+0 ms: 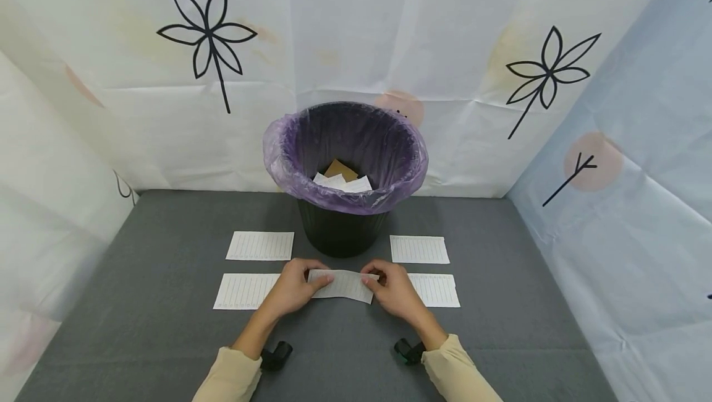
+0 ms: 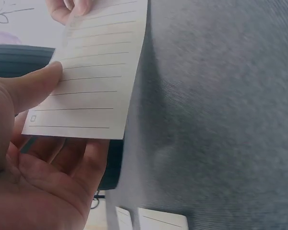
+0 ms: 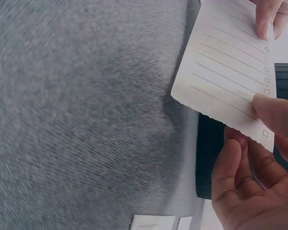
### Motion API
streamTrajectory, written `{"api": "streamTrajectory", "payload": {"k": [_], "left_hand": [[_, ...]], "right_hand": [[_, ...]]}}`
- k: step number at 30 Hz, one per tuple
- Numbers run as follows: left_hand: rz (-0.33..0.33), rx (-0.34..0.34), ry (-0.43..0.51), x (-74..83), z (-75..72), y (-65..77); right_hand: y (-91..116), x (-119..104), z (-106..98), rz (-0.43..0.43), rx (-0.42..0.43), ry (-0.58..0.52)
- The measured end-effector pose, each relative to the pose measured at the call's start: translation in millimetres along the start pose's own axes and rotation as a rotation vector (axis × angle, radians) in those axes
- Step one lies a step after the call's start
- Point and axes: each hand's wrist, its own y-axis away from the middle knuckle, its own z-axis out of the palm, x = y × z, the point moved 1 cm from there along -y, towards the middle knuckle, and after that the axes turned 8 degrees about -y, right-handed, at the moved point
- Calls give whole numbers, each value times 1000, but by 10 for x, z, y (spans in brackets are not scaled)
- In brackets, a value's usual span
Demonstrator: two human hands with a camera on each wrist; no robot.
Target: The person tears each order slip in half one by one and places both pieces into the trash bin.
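A lined paper sheet (image 1: 342,284) is stretched between both hands in front of the bin, raised over the table. My left hand (image 1: 296,286) pinches its left end, thumb on top and fingers beneath. At the other end my right hand (image 1: 392,287) pinches it the same way. Small checkboxes run along one long edge of the sheet (image 3: 230,62) in the right wrist view, and its short end there is ragged. The left wrist view shows the left thumb (image 2: 43,84) pressing on the ruled side of the paper.
A black bin (image 1: 342,229) with a purple liner (image 1: 275,148) stands behind the hands, holding white paper and a brown piece (image 1: 341,170). Lined sheets lie at left (image 1: 259,245) and right (image 1: 419,249), two per side. Patterned cloth walls (image 1: 345,31) enclose the grey table (image 1: 500,340).
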Motion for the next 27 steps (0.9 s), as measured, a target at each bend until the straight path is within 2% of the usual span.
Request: {"api": "streamTrajectory", "payload": {"k": [5,12,21,27], "left_hand": [[10,-6,8,99,-50,-1],[68,9,39,245,-107,-18],[33,-3,79,473,-214,-26],[49,-1,101,572,-263,-36]], "right_hand": [[3,-50,-49,14,3,-37],[-18,-180,-134,-33,10,-76],[-34,-360,-201,-114,34,-133],[-30,-438,-227,-135,22,-146]]}}
